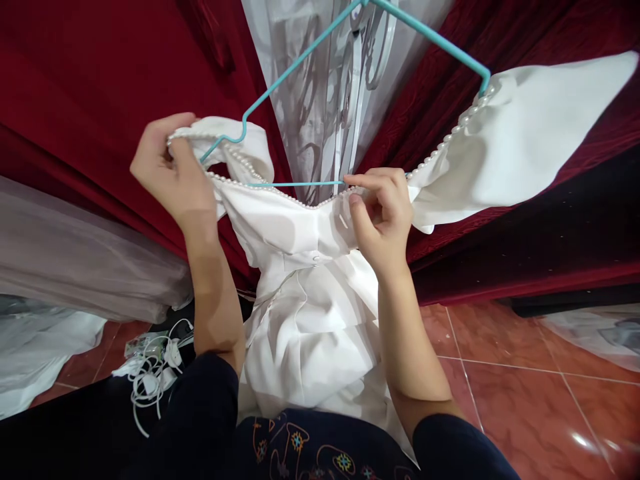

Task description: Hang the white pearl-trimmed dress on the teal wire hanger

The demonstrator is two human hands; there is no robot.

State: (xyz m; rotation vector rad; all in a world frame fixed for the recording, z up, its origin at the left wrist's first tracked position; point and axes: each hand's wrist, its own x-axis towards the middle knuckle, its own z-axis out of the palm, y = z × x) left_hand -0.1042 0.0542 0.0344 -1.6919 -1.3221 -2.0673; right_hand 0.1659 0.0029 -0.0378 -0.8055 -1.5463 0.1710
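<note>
A white dress [310, 320] with pearl beading along its neckline hangs in front of me on a light blue hanger [295, 63]. My left hand [175, 167] pinches the beaded edge of the left sleeve, close to the hanger's lower left end. At the neckline, right of its middle dip, my right hand [385, 213] grips the dress edge between thumb and fingers, beside the hanger's horizontal bar. The right sleeve [525, 133] spreads out past the hanger's right end, where the beaded strap touches the hook of the frame.
Dark red curtains [90, 87] hang behind on both sides, with sheer white fabric and several white hangers [353, 93] between them. White cables [150, 380] lie tangled at the lower left. Red floor tiles [510, 393] show at the lower right; pale tulle [75, 247] hangs at the left.
</note>
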